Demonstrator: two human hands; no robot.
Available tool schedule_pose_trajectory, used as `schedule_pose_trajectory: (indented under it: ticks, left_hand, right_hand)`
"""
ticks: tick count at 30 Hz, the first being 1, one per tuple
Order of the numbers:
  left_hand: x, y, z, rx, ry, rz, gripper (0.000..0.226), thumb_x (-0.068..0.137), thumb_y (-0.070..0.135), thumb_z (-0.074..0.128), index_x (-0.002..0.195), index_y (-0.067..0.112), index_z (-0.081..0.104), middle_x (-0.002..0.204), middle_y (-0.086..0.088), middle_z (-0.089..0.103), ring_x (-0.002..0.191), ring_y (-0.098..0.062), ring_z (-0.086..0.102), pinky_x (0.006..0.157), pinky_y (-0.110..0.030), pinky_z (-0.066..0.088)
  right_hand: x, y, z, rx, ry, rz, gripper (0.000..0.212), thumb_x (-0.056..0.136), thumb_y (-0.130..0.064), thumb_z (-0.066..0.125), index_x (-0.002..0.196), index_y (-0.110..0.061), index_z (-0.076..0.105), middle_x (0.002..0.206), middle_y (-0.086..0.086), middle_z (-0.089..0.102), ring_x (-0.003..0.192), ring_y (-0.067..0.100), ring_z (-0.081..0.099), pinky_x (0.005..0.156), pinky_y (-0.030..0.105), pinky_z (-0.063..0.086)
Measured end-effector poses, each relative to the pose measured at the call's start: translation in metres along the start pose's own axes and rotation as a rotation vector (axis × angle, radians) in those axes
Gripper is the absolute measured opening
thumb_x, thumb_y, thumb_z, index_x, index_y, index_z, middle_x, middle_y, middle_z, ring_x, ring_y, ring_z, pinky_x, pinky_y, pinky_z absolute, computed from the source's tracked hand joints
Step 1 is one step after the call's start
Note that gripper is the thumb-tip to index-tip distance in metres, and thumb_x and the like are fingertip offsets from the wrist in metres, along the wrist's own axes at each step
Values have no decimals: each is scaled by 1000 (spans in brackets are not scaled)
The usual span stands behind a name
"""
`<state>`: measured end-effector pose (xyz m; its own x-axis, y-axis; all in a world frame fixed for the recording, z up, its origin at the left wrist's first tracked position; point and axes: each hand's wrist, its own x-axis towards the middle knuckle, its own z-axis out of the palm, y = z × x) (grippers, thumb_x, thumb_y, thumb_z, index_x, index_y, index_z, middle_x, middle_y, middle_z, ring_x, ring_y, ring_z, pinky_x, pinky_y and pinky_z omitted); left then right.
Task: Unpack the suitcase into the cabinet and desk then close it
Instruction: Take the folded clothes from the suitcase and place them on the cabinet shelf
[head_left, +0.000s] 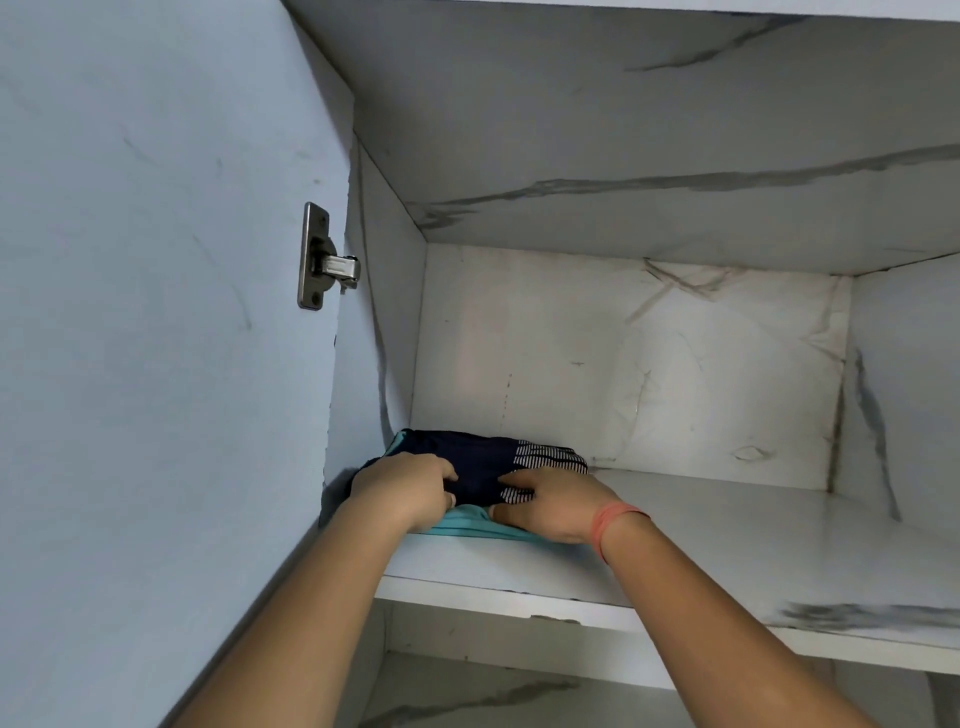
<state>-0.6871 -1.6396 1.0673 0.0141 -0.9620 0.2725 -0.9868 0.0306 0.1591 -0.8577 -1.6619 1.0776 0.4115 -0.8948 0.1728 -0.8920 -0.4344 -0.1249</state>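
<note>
A folded dark navy garment (480, 462) with a striped white patch lies on a teal garment (470, 526) at the left end of the cabinet shelf (727, 551). My left hand (408, 488) grips the left side of the stack, fingers curled over the navy cloth. My right hand (553, 506) rests on the stack's right side, with its fingers spread over the striped patch and its thumb low against the teal cloth. The suitcase is not in view.
The open cabinet door (156, 312) stands at the left, with a metal hinge (324, 262) on its inner face. The marble-patterned shelf runs bare to the right of the clothes. A lower compartment (493, 691) shows beneath the shelf edge.
</note>
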Motion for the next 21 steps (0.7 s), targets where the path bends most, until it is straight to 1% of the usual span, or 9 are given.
schedule_pose_trajectory:
  ticks: [3, 9, 11, 13, 16, 18, 21]
  left_hand:
    - [3, -3, 3, -19, -14, -8, 44, 100, 34, 43, 143, 34, 39, 145, -1, 44, 126, -23, 46, 101, -31, 41]
    - [11, -10, 12, -28, 26, -28, 42, 99, 33, 42, 141, 35, 42, 144, 0, 47, 126, -24, 46, 105, -40, 38]
    - [10, -10, 13, -46, 62, -35, 41, 98, 32, 43, 139, 35, 44, 141, 0, 49, 124, -24, 47, 104, -39, 39]
    - [7, -7, 13, -69, 147, -28, 39, 98, 31, 46, 136, 31, 49, 135, 0, 55, 119, -22, 52, 99, -35, 43]
    - [-3, -2, 13, -118, 304, -21, 35, 95, 31, 51, 128, 25, 57, 123, 1, 63, 109, -20, 58, 87, -31, 48]
    - [-10, 2, 15, -185, 400, -33, 32, 93, 33, 54, 122, 23, 61, 116, 2, 66, 103, -19, 60, 82, -31, 50]
    - [-25, 10, 10, -314, 547, -28, 28, 91, 32, 56, 116, 21, 66, 111, 3, 67, 99, -17, 60, 76, -27, 47]
  right_hand:
    - [1, -1, 4, -5, 8, 10, 63, 89, -60, 48, 144, -33, 37, 151, -8, 37, 135, 17, 39, 107, 26, 35]
    - [2, -3, 4, -14, 28, 21, 62, 89, -61, 47, 144, -34, 37, 150, -9, 38, 135, 17, 39, 104, 26, 34]
    - [3, -4, 4, -6, 47, 35, 61, 89, -61, 47, 143, -35, 39, 150, -9, 38, 135, 18, 39, 104, 26, 35]
    - [2, -4, 6, 13, 87, 51, 60, 88, -61, 48, 142, -35, 40, 148, -9, 41, 134, 18, 41, 104, 28, 36]
    - [-6, 0, 7, 101, 206, 115, 58, 82, -58, 58, 136, -37, 49, 139, -8, 52, 125, 19, 50, 97, 29, 43]
    - [-13, 3, 9, 170, 347, 154, 52, 78, -47, 67, 128, -36, 57, 127, -5, 61, 116, 22, 56, 91, 29, 47]
    - [-26, -3, 12, 277, 521, 159, 41, 76, -36, 70, 116, -33, 65, 111, -2, 69, 112, 24, 55, 90, 33, 48]
